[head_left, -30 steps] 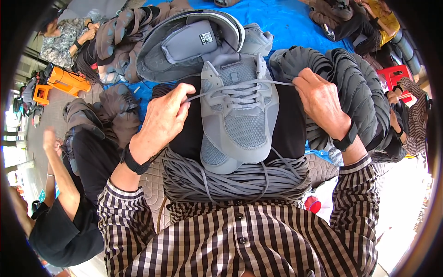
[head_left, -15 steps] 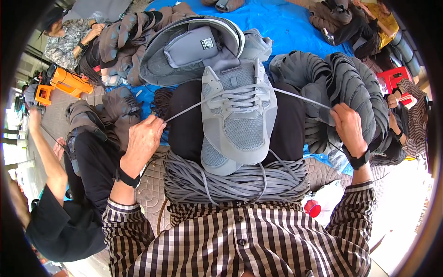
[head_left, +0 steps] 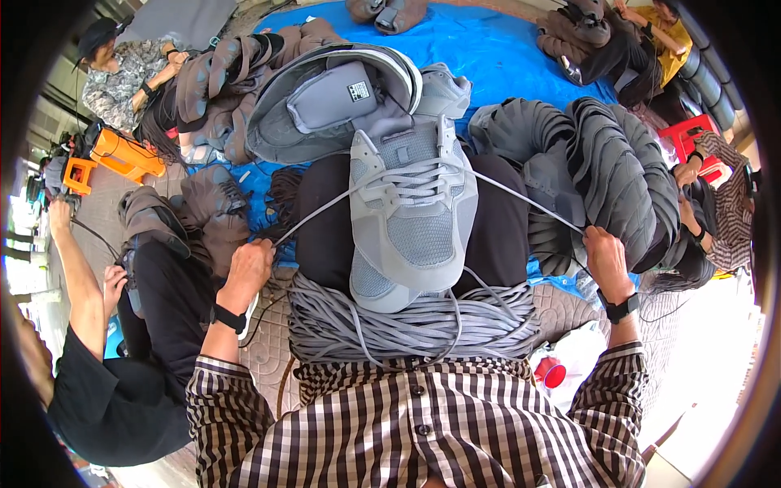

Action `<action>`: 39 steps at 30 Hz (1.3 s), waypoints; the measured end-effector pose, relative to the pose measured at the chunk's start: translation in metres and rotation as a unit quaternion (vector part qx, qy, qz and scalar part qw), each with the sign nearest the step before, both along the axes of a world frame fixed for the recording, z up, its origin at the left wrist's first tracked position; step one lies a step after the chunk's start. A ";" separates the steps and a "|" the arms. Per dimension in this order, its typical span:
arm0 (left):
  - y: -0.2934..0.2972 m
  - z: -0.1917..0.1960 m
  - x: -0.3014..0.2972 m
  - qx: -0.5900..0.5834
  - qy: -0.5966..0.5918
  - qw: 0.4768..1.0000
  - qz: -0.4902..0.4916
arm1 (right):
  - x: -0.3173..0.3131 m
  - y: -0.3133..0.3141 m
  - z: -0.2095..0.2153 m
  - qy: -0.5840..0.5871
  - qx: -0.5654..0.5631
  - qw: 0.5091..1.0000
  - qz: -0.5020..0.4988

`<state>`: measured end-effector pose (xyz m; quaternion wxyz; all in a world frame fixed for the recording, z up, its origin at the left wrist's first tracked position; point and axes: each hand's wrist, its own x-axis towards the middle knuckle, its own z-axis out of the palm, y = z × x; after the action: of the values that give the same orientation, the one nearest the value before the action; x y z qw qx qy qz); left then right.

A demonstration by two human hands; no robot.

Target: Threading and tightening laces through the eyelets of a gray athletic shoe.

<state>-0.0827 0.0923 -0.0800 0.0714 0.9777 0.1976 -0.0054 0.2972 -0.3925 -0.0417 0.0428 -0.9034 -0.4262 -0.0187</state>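
The grey shoe [head_left: 425, 237] is in the middle, resting over your knees in black trousers [head_left: 500, 236]. Its toe points near, to your belly, and its open end points far. It seems to sit this way so you can see the lace holes and get at them from both sides. Another grey shoe [head_left: 370, 278] peeks out under its near end, and it may help prop the top one up.

The lace [head_left: 321, 211] goes across the top of the shoe and comes out on both sides. Both ends look straight and tight. You seem to hold your hands wide apart so the two sides can be pulled even.

Your left hand [head_left: 249, 267] is to the left of your knees. Its fingers are curled in, and the thumb and fingertips pinch one end of the lace. Your right hand [head_left: 606, 254] is out to the right, curled too, and it looks like it pinches the other end. You can't tell just how each finger sits.

A fat bundle of grey laces [head_left: 407, 329] lies near, by your belly, maybe to keep it handy. To the right is a big pile of grey shoe parts [head_left: 626, 179].
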 end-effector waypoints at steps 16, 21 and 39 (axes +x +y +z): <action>0.019 -0.032 -0.030 -0.016 -0.005 0.999 0.041 | -0.003 0.012 0.001 -0.059 0.078 0.991 -0.094; 0.022 -0.043 -0.039 -0.013 -0.013 0.997 0.077 | -0.025 0.070 0.028 0.175 0.337 0.924 -0.048; 0.024 -0.079 -0.027 -0.035 0.002 0.995 0.090 | -0.048 0.210 0.058 0.369 0.416 0.818 0.144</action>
<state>-0.1094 0.1162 -0.1586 0.1054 0.9529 0.2844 -0.0073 0.2493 -0.1824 0.0165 0.5712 -0.6669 -0.4556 0.1465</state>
